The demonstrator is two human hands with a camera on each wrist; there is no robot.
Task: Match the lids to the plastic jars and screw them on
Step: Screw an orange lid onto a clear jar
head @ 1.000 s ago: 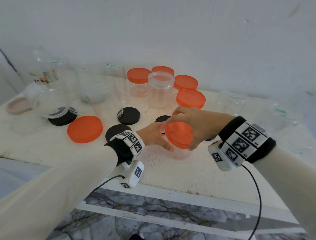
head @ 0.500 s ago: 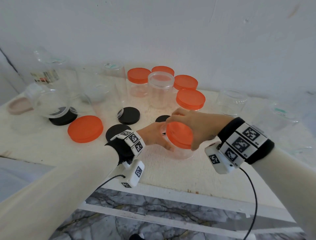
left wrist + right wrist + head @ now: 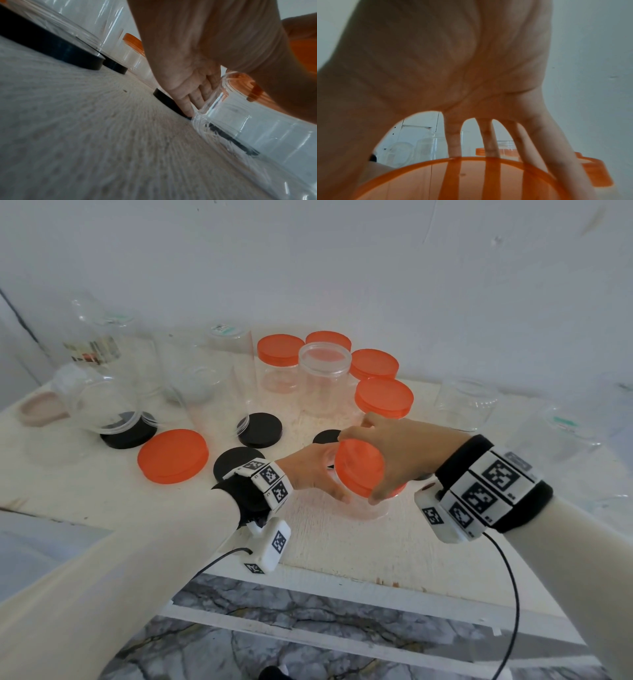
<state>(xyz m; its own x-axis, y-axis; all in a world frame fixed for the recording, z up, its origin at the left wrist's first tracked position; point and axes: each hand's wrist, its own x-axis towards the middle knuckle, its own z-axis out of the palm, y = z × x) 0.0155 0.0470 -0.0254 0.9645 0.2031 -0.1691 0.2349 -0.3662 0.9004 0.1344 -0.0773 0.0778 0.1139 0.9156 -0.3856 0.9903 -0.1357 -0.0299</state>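
Note:
A clear plastic jar (image 3: 363,506) stands near the table's front edge. My left hand (image 3: 313,474) grips its side, fingers curled round the wall (image 3: 197,97). My right hand (image 3: 390,453) grips an orange lid (image 3: 358,467) from above, fingers spread round its rim, and holds it tilted over the jar's mouth. In the right wrist view the orange lid (image 3: 462,180) fills the bottom under my fingers (image 3: 453,140). A loose orange lid (image 3: 173,456) lies to the left, with black lids (image 3: 260,430) around it.
Several orange-lidded jars (image 3: 383,398) and one open jar (image 3: 324,381) stand at the back middle. Open clear jars crowd the back left (image 3: 102,402) and right (image 3: 466,402). The white table's front edge (image 3: 342,577) is close below my wrists.
My right hand has tipped the orange lid a little more upright over the jar and moved slightly toward me. The left hand has kept its hold on the jar.

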